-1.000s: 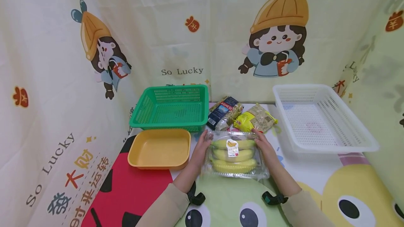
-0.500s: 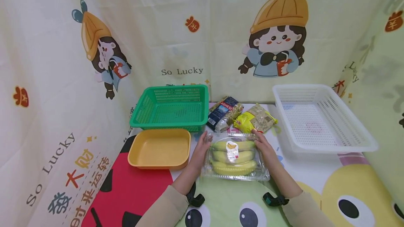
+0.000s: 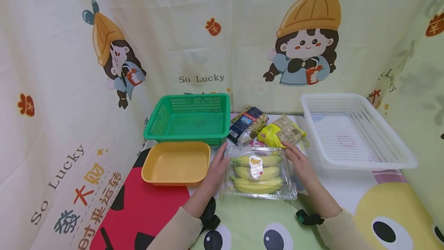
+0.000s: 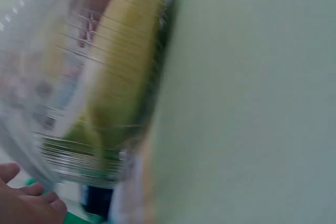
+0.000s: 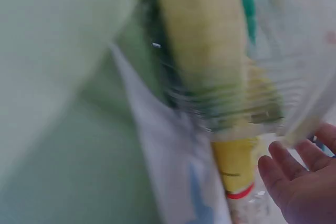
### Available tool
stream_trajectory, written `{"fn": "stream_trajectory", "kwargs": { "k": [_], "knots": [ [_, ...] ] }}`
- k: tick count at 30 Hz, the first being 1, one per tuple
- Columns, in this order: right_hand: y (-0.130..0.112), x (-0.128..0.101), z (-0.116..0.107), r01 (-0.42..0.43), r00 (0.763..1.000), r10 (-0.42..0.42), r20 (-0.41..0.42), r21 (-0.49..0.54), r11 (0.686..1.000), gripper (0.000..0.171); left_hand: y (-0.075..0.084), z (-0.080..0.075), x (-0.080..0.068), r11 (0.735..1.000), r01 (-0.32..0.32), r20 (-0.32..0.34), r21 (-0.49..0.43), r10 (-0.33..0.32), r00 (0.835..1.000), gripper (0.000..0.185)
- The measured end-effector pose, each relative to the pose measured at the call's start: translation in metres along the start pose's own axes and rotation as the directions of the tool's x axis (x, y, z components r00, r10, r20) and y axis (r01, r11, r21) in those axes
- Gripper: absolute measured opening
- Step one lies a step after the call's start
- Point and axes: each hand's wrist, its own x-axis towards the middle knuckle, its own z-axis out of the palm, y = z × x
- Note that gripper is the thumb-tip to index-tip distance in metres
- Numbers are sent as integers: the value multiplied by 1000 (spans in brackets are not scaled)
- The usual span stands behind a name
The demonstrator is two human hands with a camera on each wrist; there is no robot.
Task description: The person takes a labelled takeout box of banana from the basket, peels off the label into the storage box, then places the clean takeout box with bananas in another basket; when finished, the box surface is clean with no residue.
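Observation:
A clear plastic clamshell box of bananas point(image 3: 257, 173), with a white sticker on its lid, sits on the table in front of me. My left hand point(image 3: 216, 171) is right at its left side, fingers extended. Past the box's right side, my right hand point(image 3: 301, 163) is open, its fingers spread and slightly apart from the box. In the left wrist view the banana box point(image 4: 118, 72) is blurred, with fingers point(image 4: 37, 195) below its corner. The right wrist view has the relaxed right hand point(image 5: 304, 177) beside the box's edge.
Behind the box lie a pasta bag point(image 3: 248, 124) labelled AGNESI and a yellow packet point(image 3: 281, 131). At left are a green basket point(image 3: 187, 137) and an orange-yellow bin point(image 3: 175, 183). A white basket point(image 3: 367, 163) stands at right. Printed curtain point(image 3: 243, 49) surrounds the table.
Both hands have let go of the banana box and drawn outward, the right one farther. The box came down slightly toward me, then stays in place.

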Motion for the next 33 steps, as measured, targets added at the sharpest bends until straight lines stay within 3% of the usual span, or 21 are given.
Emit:
{"fn": "stream_trajectory", "kwargs": {
  "k": [4, 7, 12, 15, 22, 25, 28, 30, 33],
  "knots": [
    [-14, 1, -11, 54, 999, -54, -6, -17, 998, 47, 25, -14, -13, 993, -72, 63, 92, 67, 996, 53],
    [-25, 2, -20, 35, 999, -35, -1, -62, 997, 49, 39, -34, -19, 994, -78, 70, 80, 72, 995, 51],
    [-41, 2, -30, -7, 999, 12, 39, -121, 993, 51, 46, -87, -19, 997, -59, -17, 55, 60, 998, 43],
    [-49, 2, -31, -15, 998, 24, 66, -131, 991, 51, 47, -123, -21, 995, -39, -72, 90, 46, 996, 43],
    [-62, 8, -30, 3, 980, 22, 196, -125, 992, 46, 40, -196, -29, 988, 36, -205, 148, -4, 979, 55],
    [-66, 13, -28, -1, 962, 24, 274, -85, 996, 44, 31, -220, -31, 988, 87, -286, 125, -48, 957, 58],
    [-69, 15, -25, -26, 937, 55, 345, -86, 996, 44, 19, -240, -31, 985, 149, -369, 85, -108, 923, 60],
    [-70, 15, -22, -66, 912, 96, 399, -88, 994, 44, 12, -249, -31, 980, 193, -420, 52, -154, 895, 60],
    [-70, 15, -19, -130, 848, 149, 509, -74, 989, 45, 1, -261, -29, 968, 250, -462, 32, -207, 862, 61]
  ]
}}
